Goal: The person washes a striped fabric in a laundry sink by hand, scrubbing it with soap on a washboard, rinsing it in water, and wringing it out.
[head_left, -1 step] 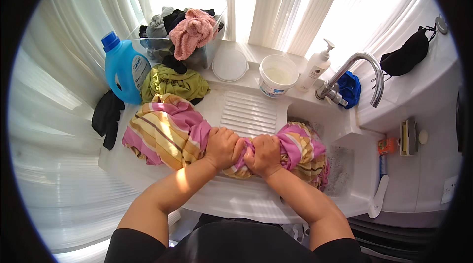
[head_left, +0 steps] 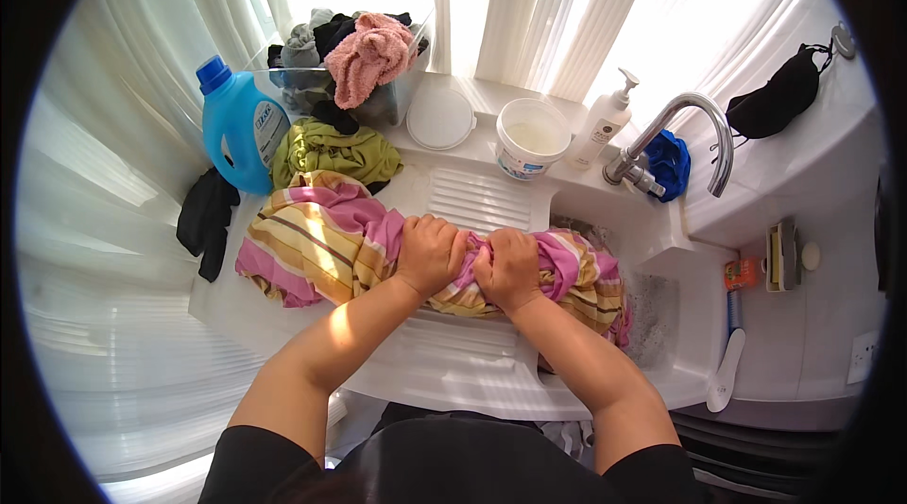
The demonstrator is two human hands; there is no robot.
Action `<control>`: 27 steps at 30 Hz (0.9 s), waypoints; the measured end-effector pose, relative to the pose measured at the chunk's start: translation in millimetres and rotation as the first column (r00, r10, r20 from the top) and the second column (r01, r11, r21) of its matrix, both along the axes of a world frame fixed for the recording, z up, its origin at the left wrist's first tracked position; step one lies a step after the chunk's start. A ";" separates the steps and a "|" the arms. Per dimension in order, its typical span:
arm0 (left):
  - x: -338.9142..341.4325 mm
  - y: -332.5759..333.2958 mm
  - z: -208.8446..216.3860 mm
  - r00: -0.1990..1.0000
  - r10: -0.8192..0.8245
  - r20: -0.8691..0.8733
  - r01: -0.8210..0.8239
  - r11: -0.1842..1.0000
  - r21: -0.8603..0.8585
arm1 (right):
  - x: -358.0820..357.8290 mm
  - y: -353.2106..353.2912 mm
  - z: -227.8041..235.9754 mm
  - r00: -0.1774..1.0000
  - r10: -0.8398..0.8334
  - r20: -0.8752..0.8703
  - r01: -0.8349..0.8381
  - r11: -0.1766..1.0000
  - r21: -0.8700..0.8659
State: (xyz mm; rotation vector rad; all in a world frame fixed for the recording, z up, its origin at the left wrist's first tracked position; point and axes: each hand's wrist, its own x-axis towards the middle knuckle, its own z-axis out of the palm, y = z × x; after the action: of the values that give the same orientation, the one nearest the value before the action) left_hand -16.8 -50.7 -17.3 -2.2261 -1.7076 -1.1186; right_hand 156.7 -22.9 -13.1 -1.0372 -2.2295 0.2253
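A large pink, yellow and brown striped cloth (head_left: 326,244) stretches across the ridged washboard (head_left: 472,197) of a white laundry sink. My left hand (head_left: 432,256) is closed around its bunched middle. Just to the right, my right hand (head_left: 508,268) grips the same bunch, thumb toward the other hand. The cloth's left part spreads over the sink's left ledge. Its right end hangs into the basin (head_left: 652,315), where suds show. My fingertips are partly buried in the folds.
Behind stand a blue detergent jug (head_left: 241,131), a green cloth (head_left: 331,156), a clear bin of clothes with a pink towel (head_left: 370,55), a round lid (head_left: 440,120), a white tub (head_left: 532,137) and a pump bottle (head_left: 602,121). The faucet (head_left: 713,126) arches at the right; a brush (head_left: 726,372) lies beside the basin.
Both hands and the gripped middle of the cloth have shifted slightly away from me. More of the washboard's near ridges shows below them. Both hands keep their hold.
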 end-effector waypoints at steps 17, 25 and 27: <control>27.2 -29.2 11.0 0.996 -0.020 0.092 0.034 0.988 -0.153 | 21.4 -29.4 6.1 0.988 0.086 0.130 -0.095 0.993 0.068; 20.1 49.5 1.1 0.965 -0.087 -0.249 -0.007 0.936 -0.352 | 23.7 28.7 33.1 0.986 0.091 0.140 -0.030 0.920 -0.392; 10.6 -22.7 42.6 0.966 -0.215 -0.140 0.100 0.817 -0.568 | 36.0 -29.3 52.0 0.967 0.244 0.072 -0.233 0.964 -0.131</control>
State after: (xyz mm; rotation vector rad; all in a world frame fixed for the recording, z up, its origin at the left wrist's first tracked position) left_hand -6.1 -73.4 25.4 -2.7427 -1.9756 -0.4057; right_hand 192.7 -52.1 38.9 -0.8519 -2.4462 0.4335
